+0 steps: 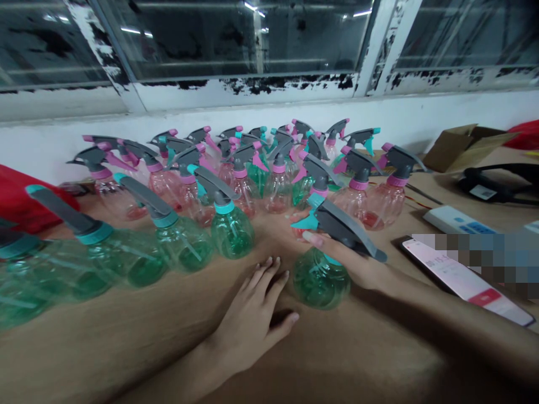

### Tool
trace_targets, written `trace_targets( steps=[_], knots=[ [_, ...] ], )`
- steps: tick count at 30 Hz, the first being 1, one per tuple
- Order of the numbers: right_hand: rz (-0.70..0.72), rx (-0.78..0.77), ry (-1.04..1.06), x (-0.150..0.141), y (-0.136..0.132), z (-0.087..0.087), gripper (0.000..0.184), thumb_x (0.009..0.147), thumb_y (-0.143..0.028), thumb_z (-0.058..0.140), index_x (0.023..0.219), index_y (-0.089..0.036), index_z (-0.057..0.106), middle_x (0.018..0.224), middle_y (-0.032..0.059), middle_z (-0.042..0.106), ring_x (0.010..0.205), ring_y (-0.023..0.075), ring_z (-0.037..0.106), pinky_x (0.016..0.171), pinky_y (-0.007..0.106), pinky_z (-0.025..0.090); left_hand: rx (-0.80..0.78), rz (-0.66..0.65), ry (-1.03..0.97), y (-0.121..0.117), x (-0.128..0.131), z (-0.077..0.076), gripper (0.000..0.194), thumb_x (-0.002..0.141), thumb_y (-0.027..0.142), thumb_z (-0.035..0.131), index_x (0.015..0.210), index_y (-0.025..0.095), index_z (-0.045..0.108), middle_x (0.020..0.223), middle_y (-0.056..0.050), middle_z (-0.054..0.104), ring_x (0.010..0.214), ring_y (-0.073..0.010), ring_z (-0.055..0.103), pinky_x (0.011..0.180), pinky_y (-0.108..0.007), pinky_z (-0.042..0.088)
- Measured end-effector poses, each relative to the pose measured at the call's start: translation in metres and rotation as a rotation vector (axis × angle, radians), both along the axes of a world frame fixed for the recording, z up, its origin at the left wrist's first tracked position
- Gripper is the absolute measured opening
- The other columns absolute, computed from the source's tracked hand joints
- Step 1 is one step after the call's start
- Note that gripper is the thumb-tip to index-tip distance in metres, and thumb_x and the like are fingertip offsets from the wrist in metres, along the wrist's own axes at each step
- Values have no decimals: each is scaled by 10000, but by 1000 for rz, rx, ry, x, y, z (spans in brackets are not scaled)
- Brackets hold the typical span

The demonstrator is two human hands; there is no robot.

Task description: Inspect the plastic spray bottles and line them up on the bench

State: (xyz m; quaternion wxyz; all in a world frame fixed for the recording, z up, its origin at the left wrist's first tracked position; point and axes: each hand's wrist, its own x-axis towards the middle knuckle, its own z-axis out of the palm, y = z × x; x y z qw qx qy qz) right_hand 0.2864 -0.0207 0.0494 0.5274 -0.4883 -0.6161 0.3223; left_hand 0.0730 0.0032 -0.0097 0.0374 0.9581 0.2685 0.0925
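Behind the right hand [341, 261], a spray bottle's [320, 280] neck is hidden.

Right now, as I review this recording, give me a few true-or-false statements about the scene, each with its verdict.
1. The right hand holds a green plastic spray bottle with a grey trigger head by that head. True.
2. The left hand is closed around a bottle. False: it lies open on the light brown tabletop, touching no bottle.
3. Clear pink plastic spray bottles with pink collars stand behind the green ones. True.
4. A smartphone lies left of the left hand. False: the lit smartphone lies right of the right hand.
5. A brown cardboard box sits at the far right. True.
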Motion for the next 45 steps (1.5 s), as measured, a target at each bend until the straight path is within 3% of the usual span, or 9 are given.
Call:
trace_targets(
  steps=[4, 10, 25, 30, 40, 45],
  knots=[
    [35, 34, 58, -2, 1, 2, 246, 832, -377, 620, 1054, -281, 581, 1022, -9, 661, 972, 164, 631, 877, 287, 496, 8, 3, 3, 1, 1, 1, 586, 902, 473, 521, 1340, 97, 423, 1462, -170, 325, 1347, -318, 274, 1044, -496, 330],
    [7, -23, 20, 0, 2, -3, 237, 826, -401, 619, 1018, -261, 618, 906, -3, 658, 917, 180, 639, 861, 324, 505, 5, -1, 10, 0, 1, 1, 580, 904, 477, 515, 1339, 106, 426, 1458, -159, 337, 1351, -312, 266, 1048, -492, 324],
    [19, 12, 52, -1, 0, 1, 239, 821, -380, 630, 1031, -270, 606, 1006, -9, 679, 971, 179, 645, 880, 310, 501, -2, -2, 3, 0, 1, 1, 572, 908, 478, 504, 1338, 108, 427, 1462, -154, 331, 1355, -306, 258, 1055, -493, 314],
    [-10, -15, 22, 0, 1, 0, 228, 818, -404, 628, 992, -257, 613, 929, -2, 676, 927, 182, 653, 853, 315, 512, -5, -1, -24, 0, 0, -1, 572, 906, 474, 510, 1342, 116, 417, 1470, -152, 317, 1357, -305, 253, 1055, -485, 316],
    [19, -15, -10, 0, 1, 0, 289, 842, -408, 589, 1111, -304, 584, 1013, -2, 673, 1000, 205, 627, 917, 362, 482, -8, -4, -16, 0, 1, 2, 561, 908, 464, 509, 1335, 109, 423, 1455, -163, 340, 1350, -313, 266, 1044, -498, 326],
    [3, -11, 2, 0, 1, -1, 265, 830, -412, 603, 1071, -300, 603, 920, -8, 659, 951, 207, 628, 897, 373, 480, -9, -1, -26, 0, 1, 2, 561, 901, 461, 525, 1331, 114, 429, 1450, -155, 354, 1348, -312, 273, 1044, -493, 332]
  ],
)
